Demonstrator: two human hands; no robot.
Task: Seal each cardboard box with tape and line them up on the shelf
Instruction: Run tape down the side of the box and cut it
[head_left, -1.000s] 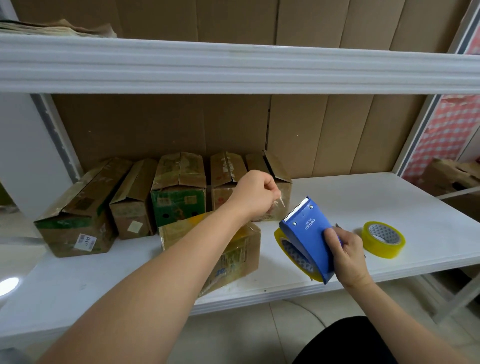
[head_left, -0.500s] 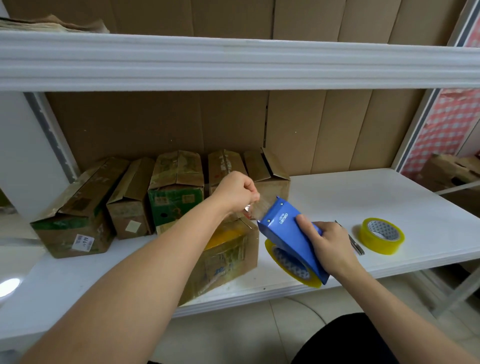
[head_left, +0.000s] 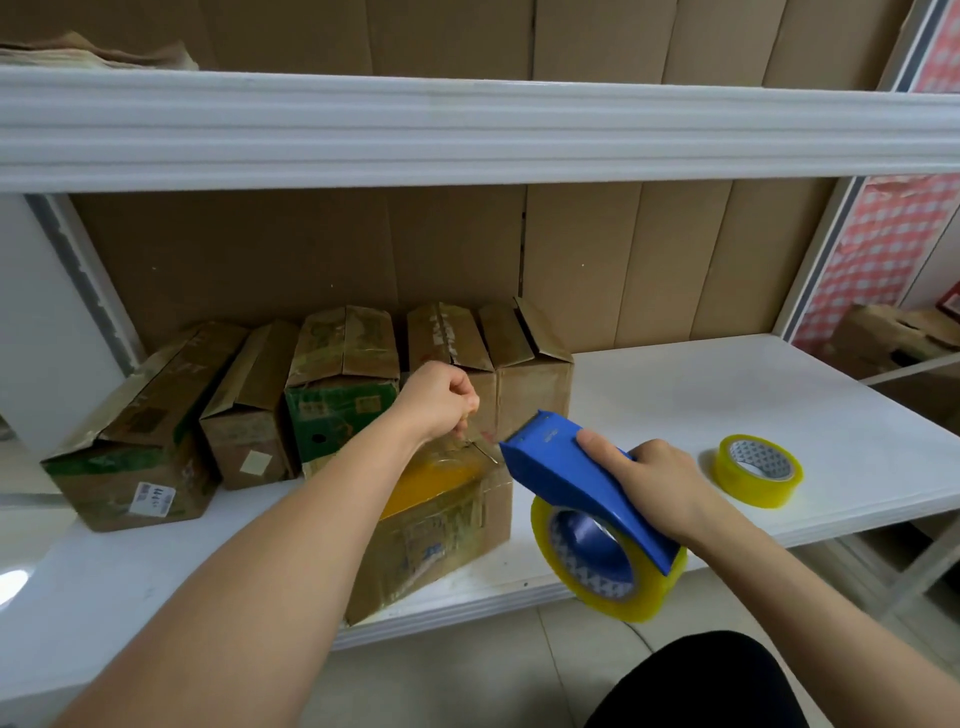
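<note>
Pinching the free tape end (head_left: 480, 451) between thumb and forefinger, my left hand (head_left: 439, 397) is closed in a loose fist just above the front box's (head_left: 431, 525) far top edge. I am holding it there so the adhesive side is staying clear of the cardboard until I am ready to press it down. The strip itself is thin and clear; I can only partly make it out.

My right hand (head_left: 657, 480) is wrapping fully round the blue dispenser (head_left: 576, 480), fingers over the top, with the toothed nose pointing at the front box and the yellow roll (head_left: 605, 564) hanging off the shelf (head_left: 675, 405) edge to the box's right. I am angling it this way so the tape is feeding in line with the seam.

The front box is sitting askew at the shelf edge, in front of five boxes (head_left: 343, 384) lined up along the back. A spare roll (head_left: 756, 470) is lying well right of the front box.

Judgement: sealing of this box is starting; alignment on the seam matters next.
</note>
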